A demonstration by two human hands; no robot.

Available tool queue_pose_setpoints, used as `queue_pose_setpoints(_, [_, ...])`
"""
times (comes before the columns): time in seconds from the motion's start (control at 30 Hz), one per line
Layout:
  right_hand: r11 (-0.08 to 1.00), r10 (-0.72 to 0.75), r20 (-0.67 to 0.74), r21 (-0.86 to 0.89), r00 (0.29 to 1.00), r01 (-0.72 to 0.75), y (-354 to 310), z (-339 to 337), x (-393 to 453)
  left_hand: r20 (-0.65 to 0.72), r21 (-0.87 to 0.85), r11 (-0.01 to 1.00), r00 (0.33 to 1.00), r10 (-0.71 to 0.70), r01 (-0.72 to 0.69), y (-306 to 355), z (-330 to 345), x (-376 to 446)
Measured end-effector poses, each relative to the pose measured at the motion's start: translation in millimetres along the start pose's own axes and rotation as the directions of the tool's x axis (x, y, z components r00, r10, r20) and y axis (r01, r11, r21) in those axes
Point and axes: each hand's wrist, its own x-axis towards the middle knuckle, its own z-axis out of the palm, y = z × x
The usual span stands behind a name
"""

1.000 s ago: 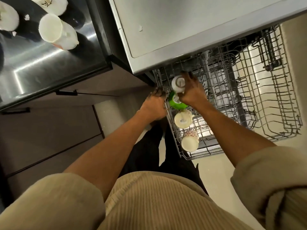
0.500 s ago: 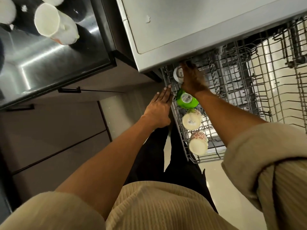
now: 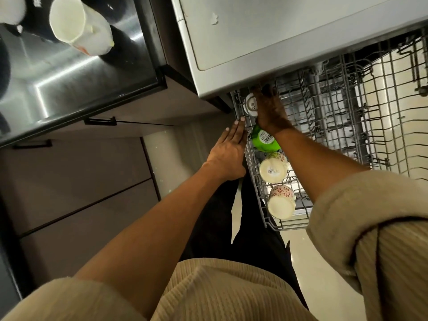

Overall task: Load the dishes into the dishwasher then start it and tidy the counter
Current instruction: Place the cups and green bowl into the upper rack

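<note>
The grey wire dishwasher rack [image 3: 328, 126] is pulled out under the counter edge. Along its left side stand upside down a white cup [image 3: 250, 107], a green cup [image 3: 265, 141], a cream mug [image 3: 273, 170] and a red-patterned mug [image 3: 281, 202]. My right hand [image 3: 269, 110] reaches deep into the rack and holds the white cup at the back left corner; its fingertips are partly hidden under the counter edge. My left hand [image 3: 228, 151] lies flat with straight fingers against the rack's left rim.
A white jug [image 3: 78, 26] and other white crockery stand on the shiny dark counter [image 3: 76, 89] at upper left. Grey drawer fronts [image 3: 81, 186] lie below it. The rack's right part holds only bare tines. The pale floor [image 3: 308, 251] shows below.
My right hand pushed the white cup further back toward the rack's corner. My left hand opened from a grip on the rim to flat, straight fingers along it.
</note>
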Motion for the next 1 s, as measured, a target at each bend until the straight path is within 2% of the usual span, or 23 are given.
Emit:
queue_pose_setpoints(0.23, [0.996, 0.026, -0.001, 0.085, 1.0, -0.026, 6, -4, -13, 0.013, -0.043, 0.999, 1.0, -0.015, 0.016, 4, -4, -1])
queue_pose_setpoints(0.3, [0.991, 0.089, 0.031, 0.101, 0.996, -0.092, 2, -8, -22, 0.025, -0.04, 0.999, 0.999, -0.023, 0.024, 5, -6, -1])
queue_pose_setpoints(0.47, [0.975, 0.22, 0.075, 0.011, 0.972, -0.222, -9, -18, -51, 0.049, -0.081, 0.996, 0.998, -0.029, 0.033, 8, -15, -4])
queue_pose_setpoints(0.57, [0.973, 0.211, 0.095, -0.12, 0.973, -0.199, -23, -28, -81, 0.046, -0.099, 0.994, 0.998, -0.032, 0.037, 10, -21, -8])
queue_pose_setpoints(0.83, [0.976, 0.18, 0.061, -0.134, 0.982, -0.171, -56, -25, -147, -0.054, -0.212, 0.974, 0.995, -0.089, 0.075, 21, -11, -38])
queue_pose_setpoints(1.0, [0.984, 0.09, 0.035, -0.156, 0.995, -0.084, -84, -24, -170, -0.135, -0.279, 0.957, 0.983, -0.126, 0.084, 20, -8, -65])
